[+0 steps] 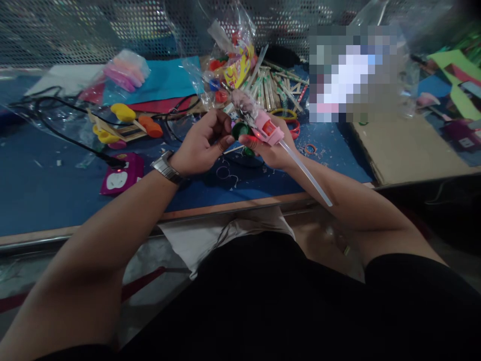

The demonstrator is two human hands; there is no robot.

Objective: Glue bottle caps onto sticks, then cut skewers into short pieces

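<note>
My right hand (276, 145) is closed around a pink hot glue gun (268, 131); a clear glue stick (308, 175) runs out of its back end toward my forearm. Between my two hands is a small dark green cap (240, 131), pinched by my right thumb. My left hand (206, 143) has its fingers curled, with thumb and fingertips at the cap's left side; whether they grip it is hard to tell. Ahead of the glue gun's nose, wrinkled clear plastic and a greyish lump (243, 100) show, partly blurred.
A purple box with a cable (122, 174) lies left, near yellow and orange spoons (124, 113). Behind my hands are wooden sticks (268, 87) and a plastic bag of coloured pieces (238, 65). Cardboard (398, 150) lies right; a perforated metal panel (93, 30) stands behind.
</note>
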